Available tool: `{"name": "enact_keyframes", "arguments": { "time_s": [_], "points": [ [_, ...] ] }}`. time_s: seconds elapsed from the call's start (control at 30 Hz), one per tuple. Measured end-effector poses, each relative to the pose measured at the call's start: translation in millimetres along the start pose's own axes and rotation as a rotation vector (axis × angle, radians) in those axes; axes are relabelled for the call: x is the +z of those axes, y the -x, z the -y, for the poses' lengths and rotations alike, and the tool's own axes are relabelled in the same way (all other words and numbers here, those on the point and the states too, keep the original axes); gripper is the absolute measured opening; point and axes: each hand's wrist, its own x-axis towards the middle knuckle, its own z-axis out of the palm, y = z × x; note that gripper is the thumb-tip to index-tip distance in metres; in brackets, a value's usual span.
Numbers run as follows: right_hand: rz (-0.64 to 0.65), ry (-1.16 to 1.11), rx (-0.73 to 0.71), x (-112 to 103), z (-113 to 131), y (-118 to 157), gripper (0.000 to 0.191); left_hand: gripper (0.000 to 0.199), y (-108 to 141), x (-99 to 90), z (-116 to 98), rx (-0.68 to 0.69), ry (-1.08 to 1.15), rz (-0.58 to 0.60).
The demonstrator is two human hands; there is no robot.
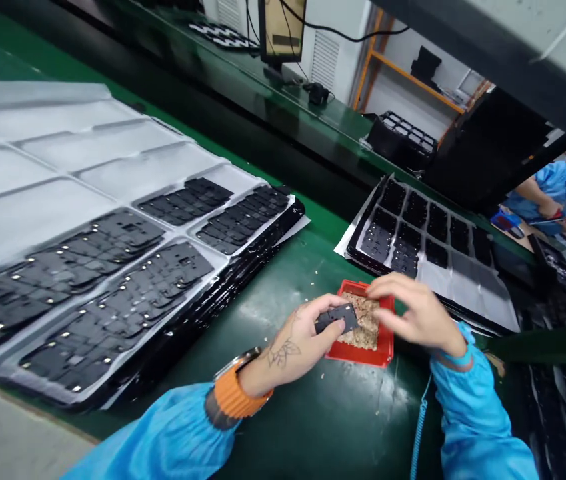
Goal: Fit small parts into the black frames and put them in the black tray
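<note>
Pinched between the thumb and fingers of my left hand [305, 337] is a small black flat part [337, 319], over the left edge of a red tray [386, 343]. Small tan pieces [367, 333] fill much of that tray. My right hand [415, 308] hangs above the tray's right side, thumb and index finger bent toward each other; anything between the fingertips is too small to make out. To the left, a large white compartment tray [127, 167] holds rows of similar black parts [127, 300].
A second compartment tray [455, 283] with black parts stands at the right on the green table [283, 287]. Behind are a monitor [283, 30] and a black bin [400, 140]. A blue coiled cord [419, 427] runs near my right sleeve. Another person [557, 190] works at the far right.
</note>
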Motion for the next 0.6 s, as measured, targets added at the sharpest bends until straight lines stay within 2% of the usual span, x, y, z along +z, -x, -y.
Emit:
{"name": "enact_keyframes", "arguments": {
  "time_s": [0.07, 0.2, 0.4, 0.6],
  "points": [
    [0.063, -0.006, -0.139, 21.9, 13.2, -6.8, 0.018, 0.035, 1.7, -5.1, 1.9, -0.008, 0.037, 0.006],
    [0.013, 0.126, -0.289, 43.9, 6.3, -6.6, 0.019, 0.042, 0.2, -10.2, 2.7, -0.054, 0.104, 0.028],
    [-0.034, 0.251, -0.362, 46.8, 2.6, -5.2, 0.021, 0.043, 1.6, -11.1, 3.9, -0.087, 0.053, -0.010],
    [-0.030, 0.281, -0.400, 48.4, 5.2, -5.8, 0.022, 0.044, 1.7, -16.9, -2.7, -0.105, 0.063, 0.021]
  ]
}}
